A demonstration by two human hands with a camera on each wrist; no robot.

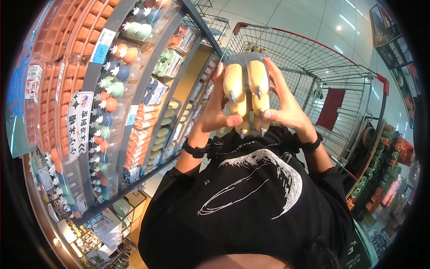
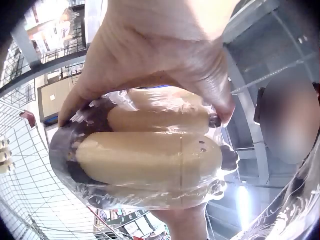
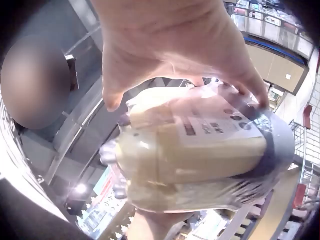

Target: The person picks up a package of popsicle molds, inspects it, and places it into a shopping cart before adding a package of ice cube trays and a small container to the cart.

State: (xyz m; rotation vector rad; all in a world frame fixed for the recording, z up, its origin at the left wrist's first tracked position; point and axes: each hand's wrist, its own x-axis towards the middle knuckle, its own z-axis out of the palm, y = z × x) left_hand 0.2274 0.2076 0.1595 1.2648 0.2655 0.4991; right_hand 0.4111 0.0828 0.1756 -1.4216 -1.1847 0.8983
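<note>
A clear-wrapped pack of pale yellow, rounded pieces with dark tips is held up in front of the chest. The left hand grips its left side, thumb on the near face. On the opposite side the right hand grips it, thumb also on the near face. In the left wrist view the left hand spans the pack, fingers at one end, thumb near the dark tips. A printed label shows through the film of the pack in the right wrist view, under the right hand.
A metal shopping cart with red trim stands beyond the pack. Shelves on the left hold orange, green and blue packaged goods with price tags. More similar yellow items lie in the cart. Another rack of goods stands at the right.
</note>
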